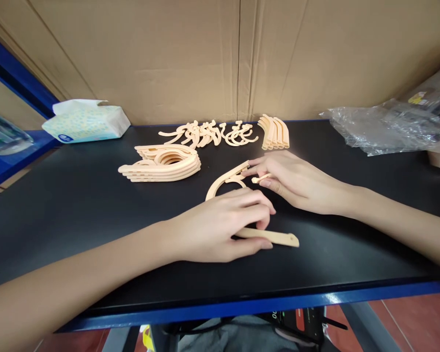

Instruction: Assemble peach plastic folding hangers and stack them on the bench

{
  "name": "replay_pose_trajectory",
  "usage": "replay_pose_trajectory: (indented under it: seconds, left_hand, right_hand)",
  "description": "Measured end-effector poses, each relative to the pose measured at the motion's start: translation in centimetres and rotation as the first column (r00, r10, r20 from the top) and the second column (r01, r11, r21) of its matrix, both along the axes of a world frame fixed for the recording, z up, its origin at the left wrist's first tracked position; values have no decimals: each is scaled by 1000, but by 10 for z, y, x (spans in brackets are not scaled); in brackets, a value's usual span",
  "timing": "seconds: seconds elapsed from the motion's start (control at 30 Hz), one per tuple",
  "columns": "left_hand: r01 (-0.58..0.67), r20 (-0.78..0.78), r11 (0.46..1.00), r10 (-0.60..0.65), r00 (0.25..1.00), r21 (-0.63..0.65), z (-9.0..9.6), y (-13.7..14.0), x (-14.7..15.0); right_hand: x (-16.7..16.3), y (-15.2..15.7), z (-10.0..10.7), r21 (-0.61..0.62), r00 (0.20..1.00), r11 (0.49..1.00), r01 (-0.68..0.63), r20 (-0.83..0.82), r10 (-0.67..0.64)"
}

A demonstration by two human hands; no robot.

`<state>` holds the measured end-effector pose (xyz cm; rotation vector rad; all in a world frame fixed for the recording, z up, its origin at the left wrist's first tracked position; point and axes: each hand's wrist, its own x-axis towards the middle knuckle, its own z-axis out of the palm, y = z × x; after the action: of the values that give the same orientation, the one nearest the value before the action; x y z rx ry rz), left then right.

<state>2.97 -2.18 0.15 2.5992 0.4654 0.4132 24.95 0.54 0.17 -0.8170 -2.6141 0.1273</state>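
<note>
A beige plastic folding hanger (220, 184) lies on the black tabletop in front of me, one arm pointing away and the other toward the lower right. My left hand (227, 222) is closed around its near arm, covering the curved middle. Between the thumb and fingers of my right hand (289, 178) is a small beige hanger hook (257, 180), mostly hidden. The fingertips of that hand also reach the far arm's end. Behind, several loose hooks (194, 134) lie in a heap, left of a row of curved beige pieces (275, 133).
A stack of beige hanger bodies (161, 171) sits left of centre. At the back left is a tissue pack (88, 122); clear plastic bags (385, 124) lie at the back right. A cardboard wall (187, 58) closes the rear, and a blue edge (212, 309) runs along the front.
</note>
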Motion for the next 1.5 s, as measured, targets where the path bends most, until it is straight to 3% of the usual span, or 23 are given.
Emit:
replay_pose_trajectory:
  seconds: [0.23, 0.37, 0.57, 0.67, 0.83, 0.97, 1.07, 1.5]
  left_hand:
    - [-140, 29, 982, 137, 990, 125, -3, 18, -6]
    - [-223, 20, 966, 223, 975, 128, -3, 24, -9]
    - [-258, 10, 963, 258, 966, 81, -3, 29, -13]
    - [-291, 28, 953, 290, 957, 78, -2, 29, -13]
    - [-334, 33, 923, 334, 942, 193, -1, 28, -11]
    - [-334, 59, 933, 329, 943, 135, -3, 28, -12]
    - [-332, 64, 939, 328, 943, 87, -4, 28, -12]
    - [-290, 91, 955, 285, 954, 59, -2, 28, -11]
  right_hand:
    - [4, 3, -5, -81, 998, 997, 1, -63, -6]
    - [6, 4, -7, -157, 996, 987, 25, -77, -38]
    - [9, 3, -4, -153, 984, 983, 101, -130, -122]
    - [12, 1, 1, -175, 977, 969, 172, -93, -190]
    - [14, -2, 6, -82, 975, 973, 216, 70, -210]
    - [12, -4, 6, -156, 959, 958, 239, 190, -208]
    - [11, -5, 6, -204, 956, 941, 269, 177, -235]
    - [9, -7, 6, -215, 974, 956, 200, 146, -171]
